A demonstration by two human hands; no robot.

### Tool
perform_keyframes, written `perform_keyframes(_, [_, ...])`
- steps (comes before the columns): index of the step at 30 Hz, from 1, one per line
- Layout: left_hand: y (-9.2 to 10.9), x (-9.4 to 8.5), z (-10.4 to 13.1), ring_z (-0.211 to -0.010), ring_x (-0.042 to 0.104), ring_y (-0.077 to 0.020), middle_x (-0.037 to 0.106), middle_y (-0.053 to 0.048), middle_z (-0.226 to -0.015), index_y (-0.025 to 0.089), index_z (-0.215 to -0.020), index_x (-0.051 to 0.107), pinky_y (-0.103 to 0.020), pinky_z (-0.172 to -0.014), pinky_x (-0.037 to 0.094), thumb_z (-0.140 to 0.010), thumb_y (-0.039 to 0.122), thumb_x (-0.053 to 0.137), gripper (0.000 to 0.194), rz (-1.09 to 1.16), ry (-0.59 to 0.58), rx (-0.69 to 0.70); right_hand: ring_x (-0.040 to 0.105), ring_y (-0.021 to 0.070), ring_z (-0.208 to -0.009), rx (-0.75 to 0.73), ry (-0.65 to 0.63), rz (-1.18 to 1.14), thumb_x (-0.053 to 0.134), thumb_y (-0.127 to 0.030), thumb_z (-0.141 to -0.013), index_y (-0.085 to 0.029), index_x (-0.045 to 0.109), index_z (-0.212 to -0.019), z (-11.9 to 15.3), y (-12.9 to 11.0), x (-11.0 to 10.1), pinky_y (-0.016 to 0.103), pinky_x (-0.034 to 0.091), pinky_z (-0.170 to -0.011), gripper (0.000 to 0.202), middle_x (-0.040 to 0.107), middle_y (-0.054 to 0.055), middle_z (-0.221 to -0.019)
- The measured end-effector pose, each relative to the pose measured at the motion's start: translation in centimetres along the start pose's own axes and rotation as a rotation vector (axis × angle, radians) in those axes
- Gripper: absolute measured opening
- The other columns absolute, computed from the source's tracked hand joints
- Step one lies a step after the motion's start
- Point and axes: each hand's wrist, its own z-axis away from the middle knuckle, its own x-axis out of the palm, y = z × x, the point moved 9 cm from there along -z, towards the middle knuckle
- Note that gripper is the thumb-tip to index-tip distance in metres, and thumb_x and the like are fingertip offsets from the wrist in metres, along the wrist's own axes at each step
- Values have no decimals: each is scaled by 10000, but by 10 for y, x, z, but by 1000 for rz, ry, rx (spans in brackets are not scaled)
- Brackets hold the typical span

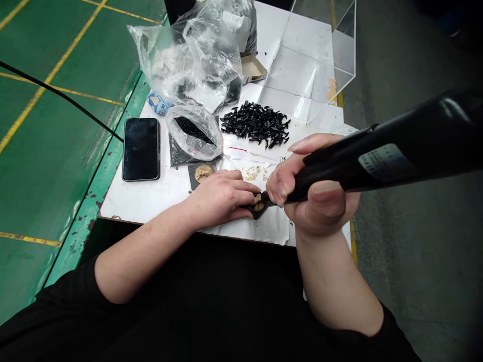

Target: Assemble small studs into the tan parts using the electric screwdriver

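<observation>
Table [132,203], bag [215,120] of black granules [191,129], handheld tool [430,143]

Your left hand [222,198] hid much of the dark piece [259,213] by the tabletop's [141,203] near edge. The view cut off your tool [426,146] at right, its label [385,160] blurred beyond reading; the gold bits [252,174] were too small to identify.

A phone [141,149] and crumpled clear plastic [204,50] on a white table [132,201]
The phone lies dark face up left of centre, a blue-printed packet [159,103] near its upper right corner; a small open carton [253,70] sits at upper centre, a transparent box [302,70] stands toward the upper right, and green floor [33,110] with yellow lines [75,44] fills the upper left
</observation>
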Motion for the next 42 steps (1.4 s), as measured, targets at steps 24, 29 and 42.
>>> perform_keyframes(24, [10,-16,5,-1006,697,-239,823,-72,-1329,245,-1151,817,-405,-844,487,-1051,602,738,380,-117,145,46,735,212,-890,250,-258,543,863,-486,-955,-297,807,-1174,6,1,-21,365,620,-823,294,781,39,-1066])
perform_keyframes(29, [-31,-79,40,-1080,701,-282,808,-93,-1143,228,-1120,786,-464,-998,529,-1076,371,714,166,-299,710,-451,734,217,-926,382,-591,979,795,-257,-991,-255,831,-989,32,38,-30,367,580,-853,36,780,54,-1056])
perform_keyframes(42, [-75,-64,44,-1413,570,-415,633,-12,-1657,291,-1451,762,-608,-1122,531,-1122,626,533,522,-458,213,-1046,787,220,-910,302,-309,822,750,-400,-1012,-269,811,-1013,-62,-17,-41,367,614,-819,145,845,33,-1007])
